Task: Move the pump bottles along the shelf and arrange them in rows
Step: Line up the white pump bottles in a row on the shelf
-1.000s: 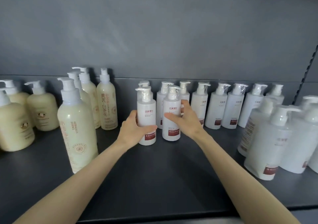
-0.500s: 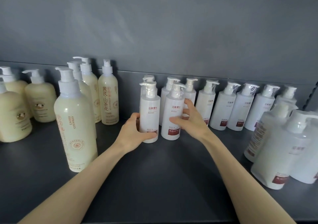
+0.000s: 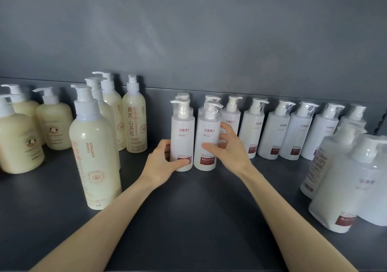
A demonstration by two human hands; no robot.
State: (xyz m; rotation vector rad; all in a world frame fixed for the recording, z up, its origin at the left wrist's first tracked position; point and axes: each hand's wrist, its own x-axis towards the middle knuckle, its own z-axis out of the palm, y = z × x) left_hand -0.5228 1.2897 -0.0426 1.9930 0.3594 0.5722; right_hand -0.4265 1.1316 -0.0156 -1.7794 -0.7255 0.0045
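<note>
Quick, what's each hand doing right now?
Left hand: closed around the left white bottle.
Right hand: closed around the right white bottle.

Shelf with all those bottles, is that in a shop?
Probably a shop. Many identical white pump bottles stand in a row on a grey metal shelf, with cream bottles grouped beside them, and some pumps wear plastic wrap.

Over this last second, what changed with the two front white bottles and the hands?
The left hand slid down its white bottle to near the base. The right hand keeps its hold on the neighbouring bottle. Both bottles remain upright, side by side; the other rows are unchanged.
</note>
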